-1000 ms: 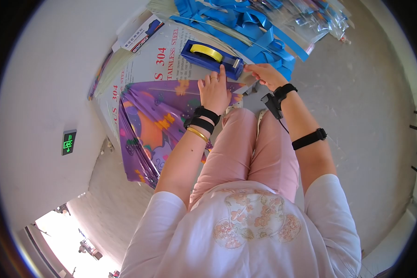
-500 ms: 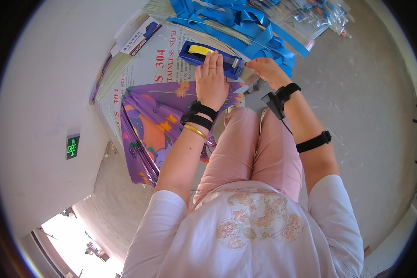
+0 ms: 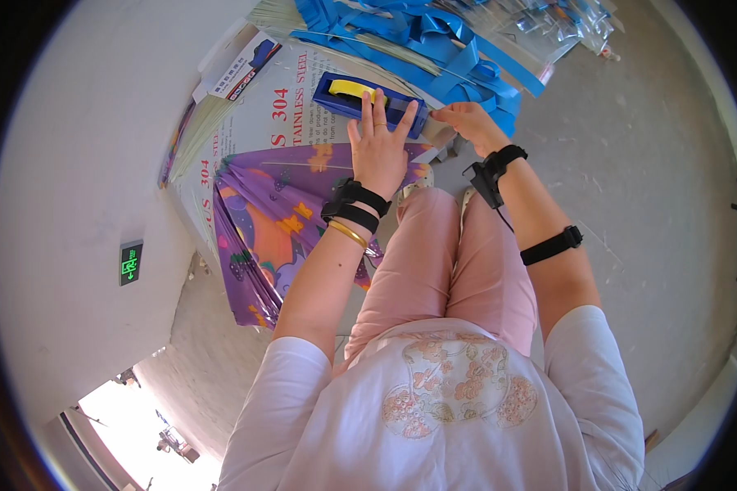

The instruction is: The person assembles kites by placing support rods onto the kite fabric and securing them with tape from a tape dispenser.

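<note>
A blue tape dispenser (image 3: 327, 92) with a yellow roll core (image 3: 357, 88) lies on the printed sheet-covered surface. My left hand (image 3: 378, 151) rests on its near side, fingers spread and stretched over the body. Just past the dispenser's right end, my right hand (image 3: 477, 127) is closed in a pinch; anything between thumb and fingertips is too small to make out. Below the dispenser, a purple patterned plastic sheet (image 3: 282, 184) is draped over the surface's edge, its upper part beside my left hand.
Blue ribbon strips (image 3: 454, 65) lie in a heap at the back, near clear plastic packets (image 3: 561, 33). A small printed box (image 3: 241, 65) stands at the left. The surface (image 3: 258, 123) carries red lettering. A green exit sign (image 3: 130, 263) is on the wall.
My left hand's fingers have spread apart and its palm has shifted slightly down from the dispenser. The right hand keeps its pinch in nearly the same place.
</note>
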A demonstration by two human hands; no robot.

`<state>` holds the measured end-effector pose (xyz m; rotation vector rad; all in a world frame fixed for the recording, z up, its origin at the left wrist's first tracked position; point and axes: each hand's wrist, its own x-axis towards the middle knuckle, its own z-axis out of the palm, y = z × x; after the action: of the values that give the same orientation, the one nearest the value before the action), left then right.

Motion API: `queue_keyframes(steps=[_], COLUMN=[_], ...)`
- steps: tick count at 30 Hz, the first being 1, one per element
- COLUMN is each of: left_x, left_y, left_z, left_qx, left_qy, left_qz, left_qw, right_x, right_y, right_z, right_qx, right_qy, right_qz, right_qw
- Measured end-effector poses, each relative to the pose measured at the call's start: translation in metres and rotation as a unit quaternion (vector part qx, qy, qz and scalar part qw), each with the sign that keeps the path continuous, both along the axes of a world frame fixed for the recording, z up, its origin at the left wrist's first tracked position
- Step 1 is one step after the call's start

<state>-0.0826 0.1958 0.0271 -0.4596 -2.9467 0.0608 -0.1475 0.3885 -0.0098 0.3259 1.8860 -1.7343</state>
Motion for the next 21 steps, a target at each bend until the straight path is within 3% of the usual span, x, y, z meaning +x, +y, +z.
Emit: queue_keyframes(steps=[4,6,7,9,11,12,13,15,16,18,19,21], left_x=[0.002,0.003,0.003,0.002,0.001,-0.001,-0.002,-0.003,-0.005,-0.006,-0.008,-0.008], left_y=[0.000,0.000,0.000,0.001,-0.001,-0.003,-0.006,-0.015,-0.020,-0.026,-0.027,-0.027], left_z=[-0.009,-0.012,-0.011,-0.008,0.000,0.003,0.006,0.009,0.008,0.011,0.012,0.014], left_qx=[-0.001,-0.006,-0.006,0.009,0.036,0.062,0.060,0.065,0.063,0.051,0.041,0.054], left_qy=[0.009,0.009,0.009,0.017,0.008,-0.001,0.013,0.038,0.046,0.043,0.040,0.039], left_qz=[-0.003,0.010,0.009,0.011,0.016,0.024,0.023,0.028,0.029,0.030,0.028,0.035], left_qw=[1.000,1.000,1.000,1.000,0.999,0.998,0.998,0.997,0.997,0.997,0.998,0.997], right_x=[0.003,0.004,0.004,0.001,0.002,0.003,-0.006,-0.019,-0.020,-0.026,-0.029,-0.034], right_y=[-0.011,-0.018,-0.019,-0.023,-0.006,0.005,0.006,0.005,0.000,-0.020,-0.026,-0.037], right_z=[-0.020,-0.021,-0.020,-0.021,-0.043,-0.040,-0.037,-0.035,-0.021,0.017,0.015,0.016], right_qx=[0.022,0.191,0.190,0.356,0.369,0.281,0.283,0.077,0.076,0.031,0.031,0.169], right_qy=[0.100,0.234,0.234,0.241,0.187,0.169,0.170,0.279,0.277,0.418,0.420,0.518], right_qz=[-0.005,0.021,0.020,0.049,0.101,0.094,0.099,-0.012,-0.010,0.062,0.063,0.154], right_qw=[0.995,0.953,0.953,0.902,0.905,0.940,0.939,0.957,0.958,0.906,0.905,0.824])
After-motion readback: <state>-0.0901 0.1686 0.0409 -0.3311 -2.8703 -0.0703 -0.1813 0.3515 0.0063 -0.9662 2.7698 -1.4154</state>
